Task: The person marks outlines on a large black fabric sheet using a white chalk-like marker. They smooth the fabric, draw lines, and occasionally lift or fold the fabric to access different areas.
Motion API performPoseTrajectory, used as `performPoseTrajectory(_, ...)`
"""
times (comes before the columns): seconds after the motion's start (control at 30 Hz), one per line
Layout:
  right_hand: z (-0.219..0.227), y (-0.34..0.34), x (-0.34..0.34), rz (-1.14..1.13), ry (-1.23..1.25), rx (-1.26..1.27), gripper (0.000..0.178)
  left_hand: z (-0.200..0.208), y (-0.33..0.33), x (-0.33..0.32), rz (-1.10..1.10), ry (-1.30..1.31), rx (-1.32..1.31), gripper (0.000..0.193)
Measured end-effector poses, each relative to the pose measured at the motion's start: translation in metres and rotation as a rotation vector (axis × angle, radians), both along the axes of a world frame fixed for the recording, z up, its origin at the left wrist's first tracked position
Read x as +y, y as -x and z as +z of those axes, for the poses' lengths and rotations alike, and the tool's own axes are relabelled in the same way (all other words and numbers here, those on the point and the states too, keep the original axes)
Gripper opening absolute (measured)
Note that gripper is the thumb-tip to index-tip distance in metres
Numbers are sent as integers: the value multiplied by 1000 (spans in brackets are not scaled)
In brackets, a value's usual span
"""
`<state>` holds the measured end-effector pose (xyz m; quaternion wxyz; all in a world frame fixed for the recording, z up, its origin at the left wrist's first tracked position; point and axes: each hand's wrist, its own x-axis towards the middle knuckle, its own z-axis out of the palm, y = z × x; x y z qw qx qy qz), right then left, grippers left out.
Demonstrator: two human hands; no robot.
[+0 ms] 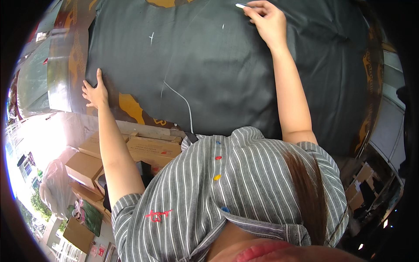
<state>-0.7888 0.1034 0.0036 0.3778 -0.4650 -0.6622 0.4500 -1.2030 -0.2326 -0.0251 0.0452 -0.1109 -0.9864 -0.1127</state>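
A large sheet of dark grey-green leather [209, 91] covers most of the table, with irregular cut edges. My left hand [96, 92] lies flat near its left edge, fingers spread. At the far side, my right hand [265, 21] pinches a slim white-tipped marking stick [240, 6], which points left over the leather; whether its tip touches cannot be told. White marks show on the surface: a small cross [151, 38] at the left and a short stroke [223, 26] nearer my right hand. A faint white line crosses the middle.
The tabletop's brown and orange patterned cover [131, 108] shows around the leather. A curved white cord-like strip [185, 101] runs toward my shirt. Cardboard boxes [85, 167] and a pale plastic bag [56, 187] stand below left; clear plastic sheeting [32, 81] lies beyond the left edge.
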Motion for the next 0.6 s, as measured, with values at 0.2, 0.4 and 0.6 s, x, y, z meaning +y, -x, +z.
performPoseTrajectory(0.2, -9, 23, -24, -38, -366, -281, 13, 4, -1, -3, 9, 0, 10, 115)
performPoseTrajectory(0.4, 0, -9, -127, 63, -248, -209, 8, -3, 3, -1, 11, 15, 9, 115)
performPoseTrajectory(0.6, 20, -52, -160, 106, -78, -174, 9, -2, 3, -2, 17, 16, 8, 114)
